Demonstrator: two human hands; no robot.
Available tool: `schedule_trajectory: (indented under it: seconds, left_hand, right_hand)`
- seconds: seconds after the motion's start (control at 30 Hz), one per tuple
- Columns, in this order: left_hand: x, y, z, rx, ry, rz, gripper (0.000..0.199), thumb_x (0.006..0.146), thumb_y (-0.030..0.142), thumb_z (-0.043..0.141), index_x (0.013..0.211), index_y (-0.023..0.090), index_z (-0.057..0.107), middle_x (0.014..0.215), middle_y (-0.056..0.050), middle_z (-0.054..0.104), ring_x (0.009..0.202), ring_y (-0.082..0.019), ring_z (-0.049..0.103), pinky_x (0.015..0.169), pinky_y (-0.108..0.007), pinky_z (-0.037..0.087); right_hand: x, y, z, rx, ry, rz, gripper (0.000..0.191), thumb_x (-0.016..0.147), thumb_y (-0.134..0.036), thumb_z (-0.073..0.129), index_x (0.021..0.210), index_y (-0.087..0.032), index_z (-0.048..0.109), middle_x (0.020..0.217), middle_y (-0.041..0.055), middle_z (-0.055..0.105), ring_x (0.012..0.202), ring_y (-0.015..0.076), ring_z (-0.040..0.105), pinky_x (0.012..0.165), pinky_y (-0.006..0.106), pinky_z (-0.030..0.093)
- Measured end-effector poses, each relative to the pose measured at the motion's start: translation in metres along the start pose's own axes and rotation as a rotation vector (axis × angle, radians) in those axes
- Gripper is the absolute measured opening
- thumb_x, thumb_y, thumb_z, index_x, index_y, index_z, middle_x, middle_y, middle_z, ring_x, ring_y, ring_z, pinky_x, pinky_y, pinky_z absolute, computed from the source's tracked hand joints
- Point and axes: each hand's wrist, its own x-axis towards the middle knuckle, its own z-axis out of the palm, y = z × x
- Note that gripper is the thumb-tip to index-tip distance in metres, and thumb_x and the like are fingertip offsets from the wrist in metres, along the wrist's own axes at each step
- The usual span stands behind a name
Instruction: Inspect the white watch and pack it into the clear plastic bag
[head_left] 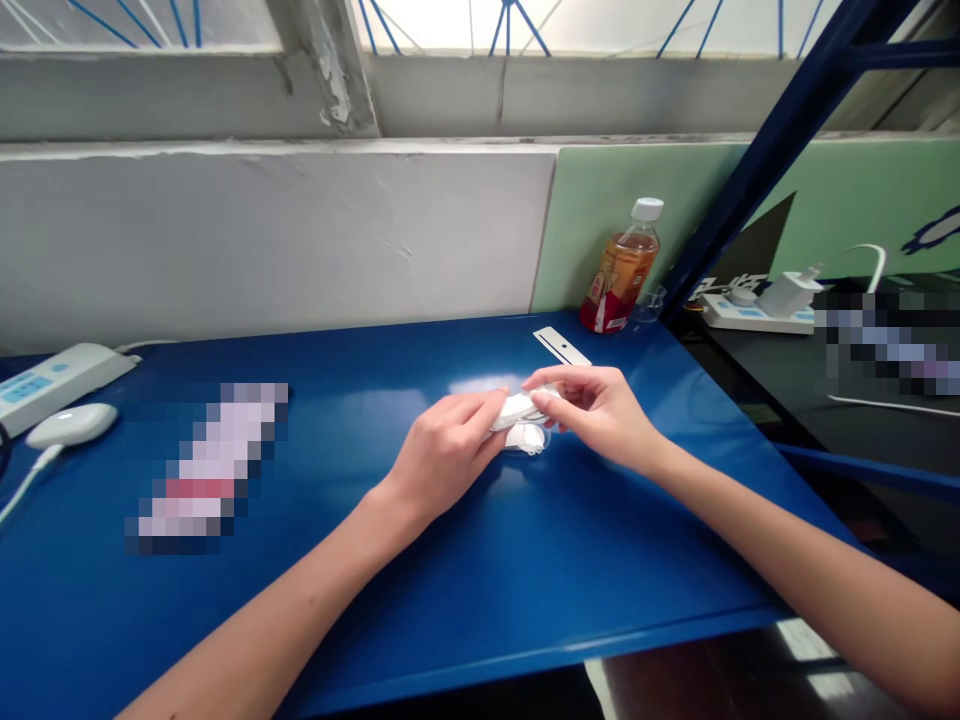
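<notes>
Evidently mid-handling, not finished: white object [516, 411] held up over blue table [450, 590], left hand [448, 440] pinching one end, right hand [604, 415] pinching the other. Small white piece [526, 438] just below, nearest obstacle; card [561, 347] and bottle [621, 275] stay beyond, out of the way.

Left grip [448, 440] beside right grip [600, 408], both curled inward

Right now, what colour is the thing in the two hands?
The held thing is white; it shows best in the head view, the only one here.
</notes>
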Motion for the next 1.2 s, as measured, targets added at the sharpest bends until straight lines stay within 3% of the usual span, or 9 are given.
schedule_trajectory:
  seconds: [0.07, 0.17, 0.27, 0.53, 0.63, 0.8, 0.93, 1.07, 1.2]
  left_hand:
    - [0.004, -0.003, -0.004, 0.001, -0.072, 0.029, 0.042, 0.097, 0.035, 0.055, 0.134, 0.014, 0.053, 0.131, -0.016, 0.063, 0.122, -0.03, 0.058, 0.101, -0.043, 0.048]
    - [0.007, -0.014, -0.008, 0.059, -0.232, 0.028, 0.077, 0.084, 0.048, 0.071, 0.144, 0.009, 0.041, 0.145, -0.023, 0.048, 0.137, -0.037, 0.042, 0.108, -0.052, 0.04]
    - [0.003, -0.026, -0.008, 0.02, -0.344, 0.008, 0.065, 0.089, 0.049, 0.065, 0.14, 0.013, 0.047, 0.141, -0.02, 0.053, 0.134, -0.035, 0.046, 0.108, -0.05, 0.04]
    - [-0.014, -0.031, 0.0, -0.022, -0.223, -0.016, 0.058, 0.095, 0.049, 0.056, 0.141, 0.014, 0.046, 0.141, -0.018, 0.052, 0.133, -0.033, 0.046, 0.11, -0.051, 0.038]
    - [-0.015, -0.031, 0.001, -0.026, -0.165, -0.023, 0.056, 0.095, 0.043, 0.059, 0.141, 0.016, 0.045, 0.14, -0.016, 0.054, 0.131, -0.031, 0.049, 0.113, -0.053, 0.034]
    - [-0.017, -0.034, 0.002, -0.02, -0.127, -0.034, 0.054, 0.093, 0.039, 0.062, 0.141, 0.018, 0.046, 0.138, -0.015, 0.056, 0.129, -0.031, 0.051, 0.113, -0.054, 0.032]
    - [-0.017, -0.035, 0.001, -0.009, -0.154, -0.041, 0.052, 0.094, 0.041, 0.059, 0.138, 0.015, 0.048, 0.138, -0.017, 0.055, 0.129, -0.031, 0.051, 0.112, -0.053, 0.034]
    - [-0.016, -0.035, -0.003, -0.031, -0.167, -0.061, 0.051, 0.095, 0.044, 0.057, 0.136, 0.015, 0.051, 0.137, -0.018, 0.056, 0.128, -0.034, 0.051, 0.107, -0.053, 0.04]
    - [-0.016, -0.037, -0.006, -0.033, -0.178, -0.085, 0.051, 0.095, 0.046, 0.056, 0.136, 0.017, 0.052, 0.137, -0.016, 0.056, 0.131, -0.034, 0.049, 0.106, -0.052, 0.042]
  right_hand:
    - [0.001, 0.003, -0.006, -0.047, 0.018, -0.011, 0.023, 0.086, -0.038, 0.067, 0.095, -0.019, 0.073, 0.067, 0.001, 0.064, 0.056, 0.0145, 0.058, 0.052, 0.029, 0.048]
    - [0.003, 0.007, -0.015, -0.186, 0.064, -0.052, 0.018, 0.086, -0.033, 0.063, 0.094, -0.019, 0.072, 0.072, 0.0016, 0.063, 0.059, 0.0149, 0.057, 0.055, 0.029, 0.047]
    - [0.003, 0.009, -0.019, -0.363, 0.101, -0.101, 0.014, 0.084, -0.025, 0.06, 0.091, -0.018, 0.071, 0.068, 0.0, 0.059, 0.057, 0.0141, 0.053, 0.056, 0.029, 0.044]
    - [0.002, 0.009, -0.02, -0.646, 0.218, -0.062, 0.013, 0.076, -0.018, 0.054, 0.079, -0.02, 0.067, 0.056, -0.0028, 0.051, 0.051, 0.0135, 0.046, 0.053, 0.028, 0.034]
    - [0.003, 0.012, -0.02, -0.579, 0.158, -0.031, 0.013, 0.08, -0.021, 0.054, 0.08, -0.02, 0.067, 0.059, -0.0021, 0.054, 0.054, 0.0142, 0.048, 0.054, 0.028, 0.036]
    - [0.001, 0.018, -0.015, -0.48, 0.014, -0.059, 0.021, 0.091, -0.035, 0.057, 0.1, -0.021, 0.069, 0.063, -0.0014, 0.058, 0.056, 0.015, 0.052, 0.055, 0.028, 0.041]
    - [-0.001, 0.024, -0.014, -0.683, -0.089, -0.134, 0.025, 0.095, -0.038, 0.054, 0.107, -0.021, 0.068, 0.069, 0.001, 0.065, 0.057, 0.0163, 0.057, 0.056, 0.029, 0.043]
    - [-0.001, 0.028, -0.02, -0.936, -0.145, -0.283, 0.032, 0.099, -0.038, 0.048, 0.119, -0.022, 0.067, 0.1, 0.0105, 0.072, 0.081, 0.0241, 0.068, 0.067, 0.034, 0.051]
    - [0.002, 0.027, -0.026, -1.045, -0.263, -0.39, 0.038, 0.101, -0.031, 0.043, 0.135, -0.021, 0.057, 0.117, 0.0151, 0.069, 0.098, 0.0295, 0.067, 0.076, 0.041, 0.056]
